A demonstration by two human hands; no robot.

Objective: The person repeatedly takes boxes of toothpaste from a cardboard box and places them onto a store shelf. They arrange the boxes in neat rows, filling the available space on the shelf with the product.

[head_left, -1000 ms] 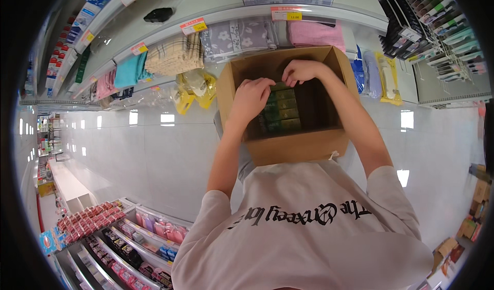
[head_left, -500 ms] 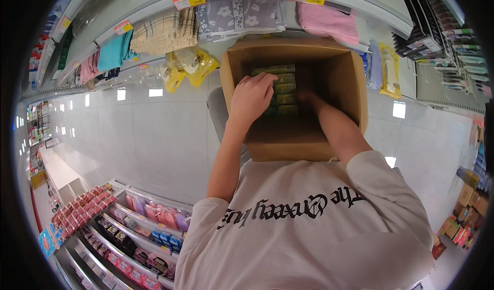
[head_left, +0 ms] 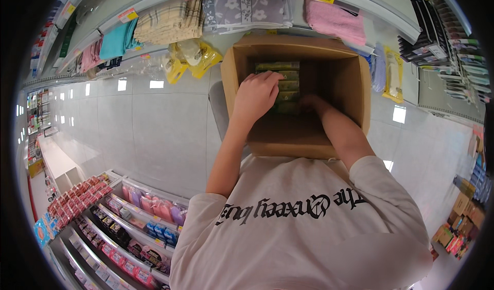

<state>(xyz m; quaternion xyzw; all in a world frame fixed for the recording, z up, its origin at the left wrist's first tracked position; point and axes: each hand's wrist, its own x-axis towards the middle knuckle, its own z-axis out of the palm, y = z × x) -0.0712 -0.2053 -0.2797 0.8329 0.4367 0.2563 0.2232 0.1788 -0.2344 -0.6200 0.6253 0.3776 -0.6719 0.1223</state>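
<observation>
While the open brown cardboard box (head_left: 309,130) holds stacked flat green packets (head_left: 286,84), the left hand (head_left: 257,97) curls over their top; the right hand (head_left: 310,103) reaches beside them, its grip hidden.

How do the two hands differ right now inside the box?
The left hand shows in full, high in the box, fingers curled on the stack of green packs. The right hand reaches deeper, mostly in shadow, so its grip cannot be told. The left forearm runs nearly straight up; the right slants in from the right. Both are bare and inside the box at the packs.
</observation>
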